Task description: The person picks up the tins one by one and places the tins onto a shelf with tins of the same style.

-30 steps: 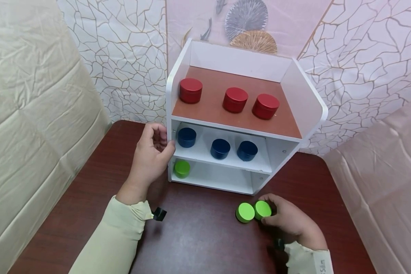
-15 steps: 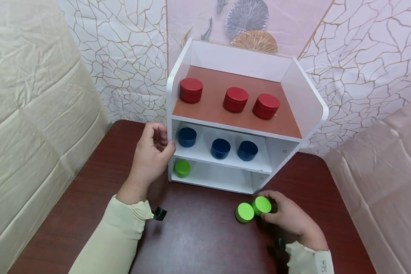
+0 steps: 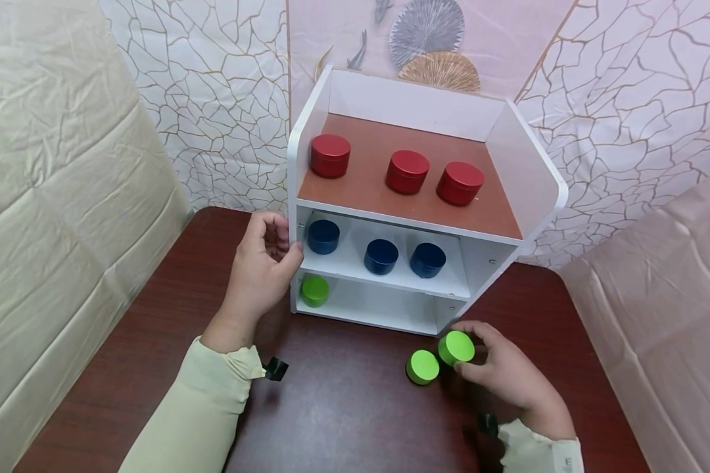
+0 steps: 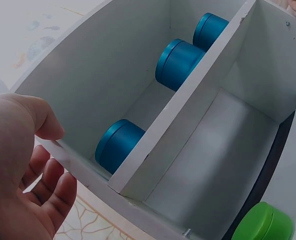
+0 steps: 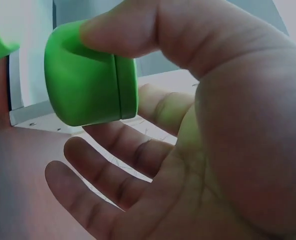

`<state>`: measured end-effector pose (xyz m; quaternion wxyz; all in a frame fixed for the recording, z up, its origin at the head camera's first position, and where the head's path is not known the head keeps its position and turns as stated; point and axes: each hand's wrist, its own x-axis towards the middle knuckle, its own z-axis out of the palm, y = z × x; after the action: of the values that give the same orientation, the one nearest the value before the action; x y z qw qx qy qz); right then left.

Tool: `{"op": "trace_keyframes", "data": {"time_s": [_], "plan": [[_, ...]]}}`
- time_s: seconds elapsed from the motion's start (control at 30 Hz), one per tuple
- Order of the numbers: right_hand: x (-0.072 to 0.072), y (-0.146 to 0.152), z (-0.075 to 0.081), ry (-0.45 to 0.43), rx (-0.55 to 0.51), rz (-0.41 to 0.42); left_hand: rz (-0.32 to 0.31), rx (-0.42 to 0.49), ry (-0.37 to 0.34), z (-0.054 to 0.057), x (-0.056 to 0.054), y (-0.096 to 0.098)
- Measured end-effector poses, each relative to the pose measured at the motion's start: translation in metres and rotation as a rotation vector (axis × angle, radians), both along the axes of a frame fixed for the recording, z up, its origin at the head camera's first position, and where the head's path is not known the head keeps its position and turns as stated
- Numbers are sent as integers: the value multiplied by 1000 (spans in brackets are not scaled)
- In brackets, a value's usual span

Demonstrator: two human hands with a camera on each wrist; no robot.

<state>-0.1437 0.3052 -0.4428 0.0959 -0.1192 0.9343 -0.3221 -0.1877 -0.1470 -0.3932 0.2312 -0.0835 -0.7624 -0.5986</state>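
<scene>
My right hand [image 3: 509, 371] pinches a round green tin [image 3: 456, 347] between thumb and fingers, just off the shelf's lower right corner. In the right wrist view the thumb presses one side of the tin [image 5: 83, 80], and the lower fingers are spread away from it. A second green tin [image 3: 423, 367] sits on the table, left of the held one. My left hand [image 3: 259, 266] holds the left side panel of the white shelf unit [image 3: 292, 217], thumb at the front edge, fingers bent along the outside. A third green tin [image 3: 315, 292] stands at the left of the bottom shelf.
Three red tins [image 3: 406, 172] stand on the brown top board. On the middle shelf are three blue tins [image 3: 381, 257]. The shelf unit stands on a dark reddish table [image 3: 343, 394], with patterned cloth [image 3: 231, 85] behind and pale cloth at both sides.
The held green tin has risen off the table and away from its neighbour, tilting toward the camera. My right hand moved slightly forward with it. The left hand stayed still.
</scene>
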Motion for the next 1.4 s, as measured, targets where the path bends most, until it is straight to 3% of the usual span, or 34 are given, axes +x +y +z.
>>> {"op": "trace_keyframes", "data": {"time_s": [0.57,0.87,1.1,1.4], "plan": [[10,-12,12,97,-53,57,-12,0,-5,-1,0,0],[9,-18,13,133,-143,97,-6,-14,-1,-1,0,-1],[9,-24,14,124,-192,115,-4,-19,0,0,1,-1],[3,-34,16,99,-155,138,-4,-23,-11,1,1,-2]]}}
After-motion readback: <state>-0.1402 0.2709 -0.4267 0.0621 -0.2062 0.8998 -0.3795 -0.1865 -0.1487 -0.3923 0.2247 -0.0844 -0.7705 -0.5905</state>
